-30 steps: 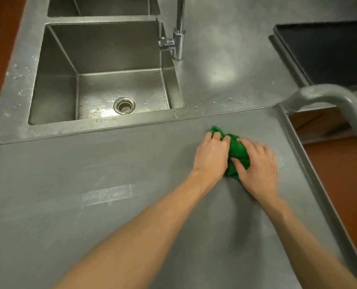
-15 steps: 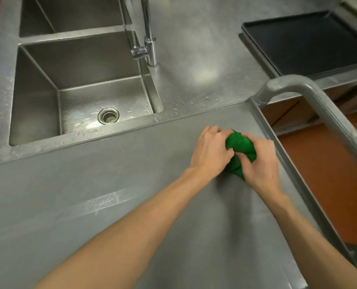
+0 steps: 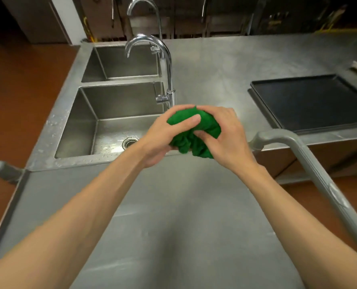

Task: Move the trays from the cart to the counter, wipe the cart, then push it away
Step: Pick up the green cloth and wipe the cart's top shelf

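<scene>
A bunched green cloth (image 3: 194,138) is held up in the air between both hands, above the far edge of the steel cart top (image 3: 173,215). My left hand (image 3: 165,136) grips its left side with the thumb across the top. My right hand (image 3: 225,136) grips its right side. The cart's grey handle bar (image 3: 311,167) runs down the right side. Dark trays (image 3: 315,103), stacked, lie on the steel counter (image 3: 225,65) at the right.
A double sink (image 3: 111,122) with wet rims is set in the counter at the left, with a tall chrome tap (image 3: 169,80) beside it. Another grey cart handle (image 3: 4,170) shows at the far left. Red-brown floor lies on both sides.
Both hands have lifted the green cloth off the cart top and bunched it in the air. The view has tilted up, showing more of the counter and the back wall.
</scene>
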A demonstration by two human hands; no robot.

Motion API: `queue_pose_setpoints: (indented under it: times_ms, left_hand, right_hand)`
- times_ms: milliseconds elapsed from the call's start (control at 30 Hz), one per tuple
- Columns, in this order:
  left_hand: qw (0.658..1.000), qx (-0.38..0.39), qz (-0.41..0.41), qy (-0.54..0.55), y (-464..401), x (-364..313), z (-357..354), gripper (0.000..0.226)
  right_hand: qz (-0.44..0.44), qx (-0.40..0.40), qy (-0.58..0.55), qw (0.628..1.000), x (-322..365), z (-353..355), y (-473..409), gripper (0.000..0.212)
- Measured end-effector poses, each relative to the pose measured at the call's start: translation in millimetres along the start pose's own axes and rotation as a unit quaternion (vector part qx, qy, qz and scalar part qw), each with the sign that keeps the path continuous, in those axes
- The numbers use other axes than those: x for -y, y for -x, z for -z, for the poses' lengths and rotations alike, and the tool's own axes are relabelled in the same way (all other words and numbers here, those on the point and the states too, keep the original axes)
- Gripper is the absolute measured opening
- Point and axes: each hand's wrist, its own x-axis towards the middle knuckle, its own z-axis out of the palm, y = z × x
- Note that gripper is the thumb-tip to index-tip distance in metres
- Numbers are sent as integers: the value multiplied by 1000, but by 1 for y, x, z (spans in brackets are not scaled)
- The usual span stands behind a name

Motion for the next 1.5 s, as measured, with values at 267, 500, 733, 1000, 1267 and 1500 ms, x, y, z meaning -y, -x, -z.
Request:
queue_pose_setpoints:
  times_ms: [267, 500, 733, 1000, 1267, 1500]
  left_hand:
    - [980, -98, 5, 173, 45, 2, -15, 36]
    - [987, -8, 25, 156, 88, 9, -53, 42]
    - [981, 129, 53, 133, 129, 10, -134, 44]
    - [908, 410, 68, 44, 240, 6, -333, 48]
    - [717, 684, 114, -74, 526, 65, -513, 40]
    - [565, 800, 146, -138, 787, 129, -560, 33]
  right_hand:
    - [-213, 23, -247, 945, 30, 24, 22, 65]
    - [-420, -34, -525, 739, 70, 51, 107, 46]
    - [-441, -206, -464, 741, 97, 118, 196, 49]
    - [-421, -455, -342, 707, 168, 276, 388, 58]
    - [-392, -708, -198, 553, 351, 340, 687, 58]
    - [-397, -835, -76, 373, 532, 322, 879, 47]
